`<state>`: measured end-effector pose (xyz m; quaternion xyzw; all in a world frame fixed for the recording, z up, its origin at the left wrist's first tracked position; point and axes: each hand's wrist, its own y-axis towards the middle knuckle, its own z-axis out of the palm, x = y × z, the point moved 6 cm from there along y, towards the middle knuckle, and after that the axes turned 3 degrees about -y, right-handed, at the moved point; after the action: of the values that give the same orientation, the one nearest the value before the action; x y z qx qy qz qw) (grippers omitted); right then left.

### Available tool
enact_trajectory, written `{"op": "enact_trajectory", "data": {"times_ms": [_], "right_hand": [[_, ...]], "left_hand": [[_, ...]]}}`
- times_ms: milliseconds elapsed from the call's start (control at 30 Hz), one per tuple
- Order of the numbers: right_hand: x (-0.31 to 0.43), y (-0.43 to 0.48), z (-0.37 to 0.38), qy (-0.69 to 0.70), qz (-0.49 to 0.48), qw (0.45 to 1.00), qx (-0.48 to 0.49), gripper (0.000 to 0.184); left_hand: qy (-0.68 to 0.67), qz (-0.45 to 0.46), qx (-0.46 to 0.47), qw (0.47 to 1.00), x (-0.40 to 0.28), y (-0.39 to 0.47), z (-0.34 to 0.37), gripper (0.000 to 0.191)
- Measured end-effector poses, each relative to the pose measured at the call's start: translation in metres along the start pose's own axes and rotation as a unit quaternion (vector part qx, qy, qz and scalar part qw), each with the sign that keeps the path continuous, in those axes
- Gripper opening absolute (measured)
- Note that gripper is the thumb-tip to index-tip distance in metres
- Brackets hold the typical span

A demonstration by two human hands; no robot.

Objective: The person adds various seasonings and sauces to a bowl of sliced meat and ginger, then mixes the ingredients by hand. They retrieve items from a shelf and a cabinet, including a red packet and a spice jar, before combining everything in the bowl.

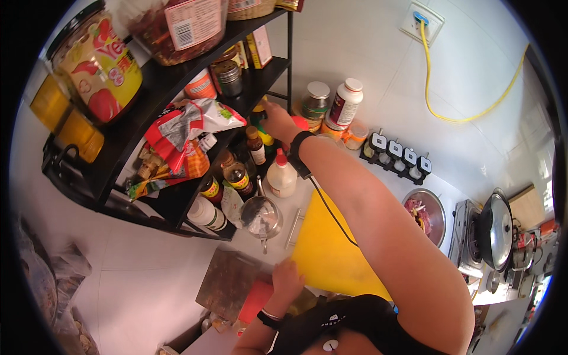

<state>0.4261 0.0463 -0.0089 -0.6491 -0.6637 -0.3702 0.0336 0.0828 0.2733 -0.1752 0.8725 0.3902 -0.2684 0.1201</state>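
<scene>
My right hand [280,120] reaches across to the lower part of the black rack. Its fingers are at a dark bottle with a yellow cap [258,106], and my hand hides part of it; how firm the hold is cannot be seen. Just below stand a brown bottle [255,145] and a white jug with a red cap [282,174]. My left hand [287,276] rests with bent fingers at the left corner of a yellow cutting board [330,248], near the counter's front edge. Whether it grips that edge is unclear.
The black rack [155,82] carries jars, packets and bottles. A steel pot [262,217] stands beside the board. Along the wall are lidded jars [316,102] and a spice box row [401,155]. Farther right are a steel bowl of sliced meat [419,217] and a lidded wok [497,230].
</scene>
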Motion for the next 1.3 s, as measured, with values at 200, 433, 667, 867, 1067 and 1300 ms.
{"op": "enact_trajectory", "data": {"times_ms": [200, 433, 667, 867, 1067, 1300], "right_hand": [[0.004, -0.032, -0.034, 0.087, 0.030, 0.994, 0.063, 0.064], [-0.044, -0.101, -0.107, -0.159, -0.122, 0.964, 0.173, 0.019], [-0.241, -0.155, -0.231, -0.058, 0.312, 0.947, 0.048, 0.016], [-0.348, -0.194, -0.226, -0.260, 0.281, 0.884, 0.268, 0.008], [-0.266, -0.195, -0.237, -0.005, 0.373, 0.903, 0.211, 0.013], [-0.105, -0.124, -0.268, 0.192, 0.309, 0.914, 0.180, 0.017]], "left_hand": [[0.047, -0.004, 0.045, 0.998, -0.008, 0.006, 0.006, 0.045], [0.082, 0.009, 0.057, 0.995, -0.012, 0.003, 0.012, 0.047], [0.086, -0.016, 0.090, 0.992, -0.006, 0.007, 0.021, 0.045], [0.160, 0.029, 0.070, 0.984, -0.034, 0.023, -0.008, 0.047], [-0.094, 0.092, 0.112, 0.985, -0.091, 0.113, -0.056, 0.055], [-0.202, 0.158, 0.049, 0.965, -0.164, 0.171, -0.069, 0.057]]}}
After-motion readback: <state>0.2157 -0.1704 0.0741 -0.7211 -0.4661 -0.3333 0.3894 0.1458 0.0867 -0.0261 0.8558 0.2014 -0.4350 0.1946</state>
